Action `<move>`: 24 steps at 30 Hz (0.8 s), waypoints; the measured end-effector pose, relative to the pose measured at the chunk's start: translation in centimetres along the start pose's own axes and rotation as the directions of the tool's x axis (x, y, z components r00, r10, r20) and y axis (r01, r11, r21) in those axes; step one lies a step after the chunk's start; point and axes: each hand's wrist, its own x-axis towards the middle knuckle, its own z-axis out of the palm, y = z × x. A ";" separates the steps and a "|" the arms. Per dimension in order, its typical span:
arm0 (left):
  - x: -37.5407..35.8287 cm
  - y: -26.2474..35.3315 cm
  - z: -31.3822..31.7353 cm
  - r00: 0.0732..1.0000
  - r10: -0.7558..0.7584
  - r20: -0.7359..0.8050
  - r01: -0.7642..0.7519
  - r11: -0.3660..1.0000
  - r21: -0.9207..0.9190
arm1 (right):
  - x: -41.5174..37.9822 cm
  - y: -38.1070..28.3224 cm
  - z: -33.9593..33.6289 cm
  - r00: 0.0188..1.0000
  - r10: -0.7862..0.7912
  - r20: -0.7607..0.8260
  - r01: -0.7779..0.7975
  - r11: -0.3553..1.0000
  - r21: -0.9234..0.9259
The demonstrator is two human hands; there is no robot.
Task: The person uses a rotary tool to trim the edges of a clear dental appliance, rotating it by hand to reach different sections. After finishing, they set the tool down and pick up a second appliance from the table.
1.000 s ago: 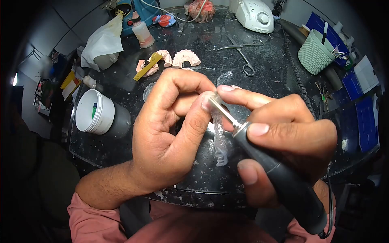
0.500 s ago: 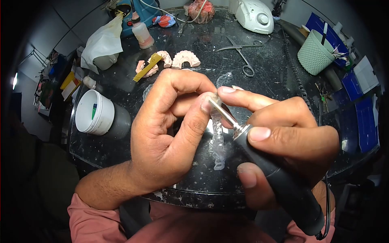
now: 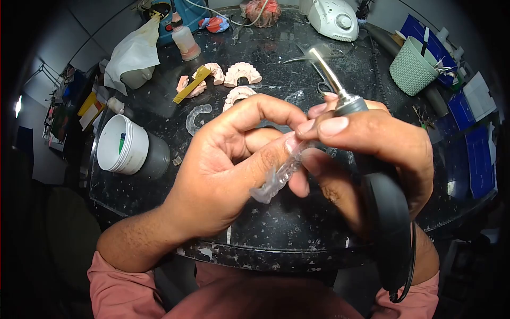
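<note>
A clear dental aligner (image 3: 273, 185) is pinched between the thumb and fingers of my left hand (image 3: 226, 165), its near end pointing down and left. My right hand (image 3: 390, 135) is closed around a black rotary handpiece (image 3: 387, 199). The handpiece's metal nose (image 3: 333, 77) points up and away, apart from the aligner. The right fingertips and thumb meet the aligner's far end beside my left fingers, which hide part of it. Beyond my hands lie a second clear aligner (image 3: 194, 120), another clear piece (image 3: 295, 97) and pink dental models (image 3: 242, 74).
Metal scissors (image 3: 317, 65) lie behind the handpiece. A white tub (image 3: 121, 149) stands at left, a green basket (image 3: 413, 72) at right. At the back are a white control unit (image 3: 333, 21) and a bottle (image 3: 186, 43). A yellow strip (image 3: 192, 85) rests on models.
The handpiece has swung up and away from the aligner. The aligner has turned so its near end points lower left, and my right fingertips have come onto it.
</note>
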 end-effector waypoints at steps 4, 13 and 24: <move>0.5 -0.5 -0.1 0.998 0.042 -0.051 -0.047 0.994 -0.102 | 0.3 -0.9 0.3 0.981 0.155 -0.119 -0.146 0.986 0.080; 0.1 -0.8 0.1 0.865 0.496 -0.074 -0.416 0.792 0.446 | 1.4 -1.0 -0.5 0.999 -0.022 -0.033 0.014 0.976 -0.216; -0.3 0.7 0.6 0.985 0.136 -0.104 -0.128 0.989 0.077 | 0.3 -2.2 0.6 0.993 0.042 -0.109 -0.069 0.963 -0.259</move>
